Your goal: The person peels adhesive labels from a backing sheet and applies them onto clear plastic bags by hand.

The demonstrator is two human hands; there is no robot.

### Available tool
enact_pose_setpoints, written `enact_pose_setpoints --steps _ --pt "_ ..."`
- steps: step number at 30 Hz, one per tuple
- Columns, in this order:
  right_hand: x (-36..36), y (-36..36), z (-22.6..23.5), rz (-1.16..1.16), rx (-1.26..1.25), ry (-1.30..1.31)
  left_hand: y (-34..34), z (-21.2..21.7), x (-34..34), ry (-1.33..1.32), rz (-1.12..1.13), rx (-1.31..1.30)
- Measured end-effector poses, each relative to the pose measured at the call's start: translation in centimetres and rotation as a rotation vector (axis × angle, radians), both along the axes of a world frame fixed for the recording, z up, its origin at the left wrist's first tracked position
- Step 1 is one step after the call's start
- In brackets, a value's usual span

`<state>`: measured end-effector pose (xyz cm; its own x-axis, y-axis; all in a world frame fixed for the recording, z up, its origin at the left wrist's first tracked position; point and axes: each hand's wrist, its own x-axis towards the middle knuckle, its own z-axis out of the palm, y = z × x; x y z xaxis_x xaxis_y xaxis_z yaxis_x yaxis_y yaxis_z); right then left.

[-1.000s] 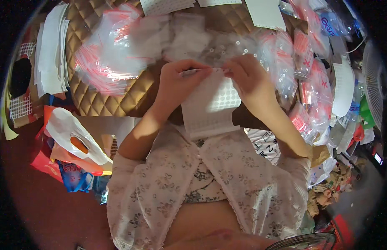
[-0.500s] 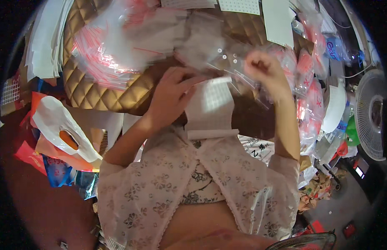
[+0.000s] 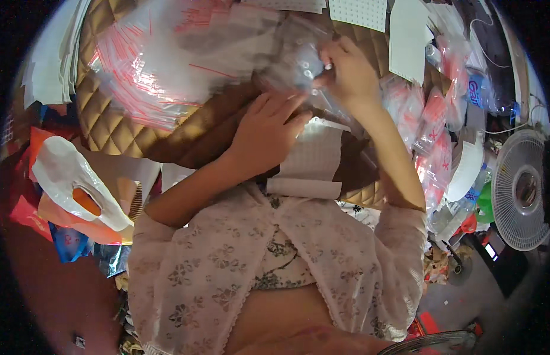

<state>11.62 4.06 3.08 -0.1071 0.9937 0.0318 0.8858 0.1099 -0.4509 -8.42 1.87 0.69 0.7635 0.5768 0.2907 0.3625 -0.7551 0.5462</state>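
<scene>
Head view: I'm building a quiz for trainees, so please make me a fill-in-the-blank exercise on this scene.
The fan stands near the picture's ____ edge.
The left hand sits ____ in the picture than the right hand.
The sheet nearest the blouse is coloured ____.
The clear bags heaped at left carry ____ stripes.

Missing words: right; lower; white; red.

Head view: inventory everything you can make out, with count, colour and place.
quilted surface: one, gold, upper left
zip bags: many, clear, red-edged, upper left
blurred bag: one, clear, upper centre
patterned sheet: one, white, centre
loose sheets: several, white, top
paper stack: one, white, upper left
packets: several, clear and red, right
bottles: some, blue-labelled, right
fan: one, pale, far right
shopping bag: one, white and orange, left
floral top: one, whitish, lower centre
left hand: one, bare, centre
right hand: one, bare, upper centre
</scene>
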Motion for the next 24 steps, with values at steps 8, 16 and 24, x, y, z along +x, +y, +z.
enact_pose_setpoints --steps 8,16,24 --pt "-0.2 -0.5 -0.4 0.054 -0.153 0.218 0.0 0.0 0.7 0.008 -0.052 0.024" --pt "-0.1 -0.5 2.2 -0.04 -0.327 -0.108 -0.1 0.2 0.6 -0.009 -0.044 0.007" --pt "-0.5 -1.0 1.1 0.022 -0.014 -0.402 0.1 -0.3 0.3 -0.052 -0.023 -0.046"
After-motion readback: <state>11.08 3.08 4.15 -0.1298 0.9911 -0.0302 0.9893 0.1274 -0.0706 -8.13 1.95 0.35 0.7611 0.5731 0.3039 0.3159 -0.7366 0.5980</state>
